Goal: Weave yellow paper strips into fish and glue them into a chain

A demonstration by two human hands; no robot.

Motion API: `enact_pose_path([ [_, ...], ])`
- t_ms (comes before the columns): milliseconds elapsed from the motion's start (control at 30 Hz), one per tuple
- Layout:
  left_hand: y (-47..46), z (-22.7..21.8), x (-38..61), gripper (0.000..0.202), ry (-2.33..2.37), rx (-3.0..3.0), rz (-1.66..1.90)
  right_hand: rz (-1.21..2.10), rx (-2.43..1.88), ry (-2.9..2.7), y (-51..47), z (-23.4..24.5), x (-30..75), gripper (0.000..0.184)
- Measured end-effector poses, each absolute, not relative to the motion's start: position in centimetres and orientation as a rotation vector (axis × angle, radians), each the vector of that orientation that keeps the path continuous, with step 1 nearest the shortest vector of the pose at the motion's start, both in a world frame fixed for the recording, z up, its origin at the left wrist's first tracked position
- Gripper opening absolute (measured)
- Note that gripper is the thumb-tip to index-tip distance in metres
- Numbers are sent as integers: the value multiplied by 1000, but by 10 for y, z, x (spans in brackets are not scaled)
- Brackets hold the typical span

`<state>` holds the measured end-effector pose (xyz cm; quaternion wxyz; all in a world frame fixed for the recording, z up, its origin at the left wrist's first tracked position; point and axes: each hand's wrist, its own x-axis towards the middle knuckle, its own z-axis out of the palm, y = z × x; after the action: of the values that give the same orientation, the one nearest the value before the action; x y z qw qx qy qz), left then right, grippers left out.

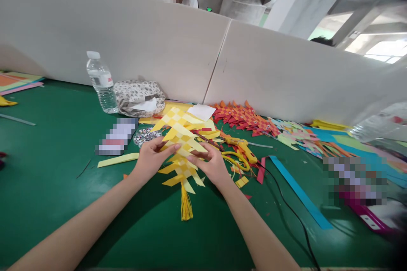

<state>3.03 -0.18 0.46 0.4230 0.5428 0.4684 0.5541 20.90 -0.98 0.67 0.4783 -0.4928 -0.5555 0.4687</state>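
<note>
Between my two hands is a yellow woven paper ornament (182, 136), made of pale and bright yellow strips crossed in a checkered pattern. Pointed strip ends stick out along its sides, and a yellow tassel (186, 203) hangs from its lower end. My left hand (156, 156) pinches the left edge, thumb on the front. On the right edge my right hand (211, 161) grips it the same way, its fingers partly behind the paper. A pale yellow strip (117, 160) lies beside my left hand. Near my right hand rests a yellow glue gun (243, 148).
Behind are a water bottle (102, 84), a patterned cloth pouch (140, 95) and a pile of red-orange woven pieces (246, 117). A phone (117, 136) and a dish of googly eyes (147, 135) lie left. A black cord (288, 203) and blue strip (300, 192) cross the green table at right.
</note>
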Motion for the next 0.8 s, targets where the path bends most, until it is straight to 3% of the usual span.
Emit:
enact_pose_path([
  [167, -1, 10, 29, 25, 1039, 1297, 1337, 1186, -1129, -1313, -8, 8, 209, 32],
  [367, -5, 11, 28, 26, 984, 1373, 1231, 1159, -1129, -1245, -8, 8, 207, 31],
  [567, -2, 0, 27, 53, 986, 1434, 1239, 1113, -1113, -1230, -9, 6, 209, 29],
  [800, -5, 2, 29, 23, 1016, 1794, 1242, 1215, -1023, -1331, -12, 10, 204, 30],
])
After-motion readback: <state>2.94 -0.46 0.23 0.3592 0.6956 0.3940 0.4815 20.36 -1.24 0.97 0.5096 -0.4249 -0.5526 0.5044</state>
